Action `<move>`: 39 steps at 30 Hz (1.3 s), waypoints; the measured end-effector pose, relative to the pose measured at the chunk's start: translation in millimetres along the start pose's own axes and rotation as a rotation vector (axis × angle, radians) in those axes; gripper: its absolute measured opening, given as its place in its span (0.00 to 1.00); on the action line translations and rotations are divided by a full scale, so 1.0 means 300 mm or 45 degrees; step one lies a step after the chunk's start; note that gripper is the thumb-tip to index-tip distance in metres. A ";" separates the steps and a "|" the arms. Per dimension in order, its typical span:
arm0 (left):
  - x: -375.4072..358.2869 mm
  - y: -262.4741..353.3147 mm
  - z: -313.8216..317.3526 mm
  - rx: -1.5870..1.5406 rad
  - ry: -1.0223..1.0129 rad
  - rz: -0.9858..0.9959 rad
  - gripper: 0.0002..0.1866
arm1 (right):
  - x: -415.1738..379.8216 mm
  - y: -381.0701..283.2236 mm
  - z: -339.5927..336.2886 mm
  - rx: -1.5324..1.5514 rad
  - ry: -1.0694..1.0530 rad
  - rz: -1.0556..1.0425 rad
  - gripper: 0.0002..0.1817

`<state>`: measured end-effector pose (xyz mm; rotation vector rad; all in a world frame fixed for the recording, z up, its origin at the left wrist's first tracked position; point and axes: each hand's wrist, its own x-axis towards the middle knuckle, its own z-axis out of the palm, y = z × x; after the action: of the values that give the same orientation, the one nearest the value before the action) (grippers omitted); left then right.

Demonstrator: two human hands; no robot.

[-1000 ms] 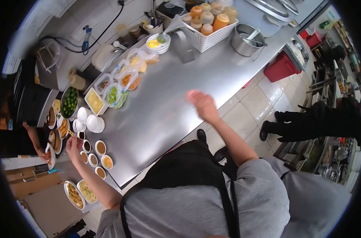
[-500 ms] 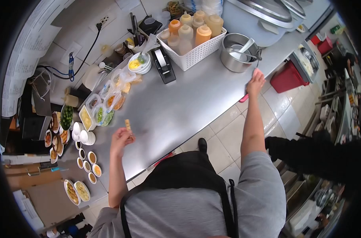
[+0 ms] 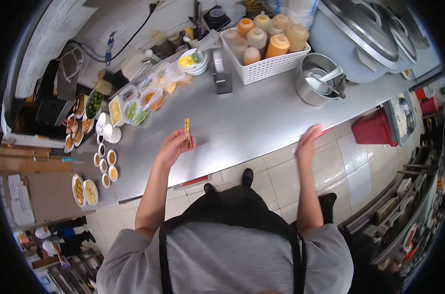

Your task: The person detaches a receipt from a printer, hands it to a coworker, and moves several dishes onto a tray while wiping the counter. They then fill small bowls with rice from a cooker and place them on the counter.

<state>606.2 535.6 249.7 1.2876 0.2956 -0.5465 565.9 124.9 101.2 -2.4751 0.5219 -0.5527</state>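
My left hand (image 3: 172,148) is over the front part of the steel counter (image 3: 232,122), with its fingers closed on a wooden clothespin (image 3: 187,127) that points up and away from me. Near the counter's front edge, my right hand (image 3: 308,137) is closed and blurred by motion. It holds a thin pink-red object (image 3: 326,131) whose kind I cannot make out; one end sticks out to the right. Beyond that hand stands a steel pot (image 3: 314,96) with utensils in it.
A white basket (image 3: 269,72) of squeeze bottles and a black tape dispenser (image 3: 223,82) stand at the back. Bagged food (image 3: 151,99), stacked white cups (image 3: 112,134) and small sauce cups (image 3: 105,181) lie left. A red bin (image 3: 372,130) is on the floor at right.
My view has turned, and my body has shifted. My right hand has drawn back from beside the pot, and the pink-red object now points rightward. The clothespin stays in my left hand.
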 end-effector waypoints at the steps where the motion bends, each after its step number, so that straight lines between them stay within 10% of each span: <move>1: -0.002 0.002 -0.008 -0.004 -0.007 0.003 0.10 | -0.072 -0.135 -0.059 0.569 -0.488 0.344 0.33; 2: -0.007 0.005 -0.013 -0.014 0.016 0.003 0.10 | -0.212 -0.159 -0.005 0.138 -0.292 -0.197 0.34; 4: -0.019 0.032 -0.034 -0.049 0.045 0.032 0.10 | -0.232 -0.440 -0.212 0.514 -1.372 0.178 0.24; 8: -0.105 0.081 -0.138 -0.127 0.112 0.072 0.10 | -0.114 -0.350 -0.064 0.843 -0.815 -0.173 0.22; 10: -0.176 0.082 -0.225 -0.166 0.121 0.166 0.10 | 0.056 -0.261 0.005 -0.117 -0.212 -1.003 0.29; 11: -0.213 0.072 -0.287 -0.175 0.153 0.187 0.10 | 0.069 -0.271 0.047 -0.670 -0.177 -0.461 0.28; 16: -0.448 0.016 -0.558 -0.229 0.307 0.257 0.11 | 0.021 -0.473 0.281 -0.577 0.082 -0.739 0.25; 20: -0.574 -0.063 -0.745 -0.378 0.274 0.215 0.12 | -0.360 -0.902 0.525 -0.096 0.041 -1.022 0.23; 22: -0.617 -0.089 -0.798 -0.465 0.207 0.173 0.13 | -0.647 -1.173 0.576 0.773 -0.374 -0.627 0.20; 24: -0.654 -0.095 -0.844 -0.493 0.161 0.157 0.13 | -0.891 -1.379 0.585 0.106 -0.554 -0.971 0.20; 28: -0.717 -0.081 -0.930 -0.560 0.038 0.140 0.13 | -1.286 -1.535 0.535 0.294 -0.484 -1.435 0.11; 34: -0.742 -0.083 -1.034 -0.561 -0.005 0.171 0.14 | -1.287 -1.492 0.459 0.691 -1.288 -1.275 0.11; 39: -0.691 -0.116 -1.000 -0.571 -0.030 0.102 0.14 | -1.240 -1.391 0.454 0.377 -0.406 -1.827 0.19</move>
<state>441.2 862.6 245.0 0.8543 0.3245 -0.3980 421.4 680.5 138.2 -2.1948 -1.4543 -0.6115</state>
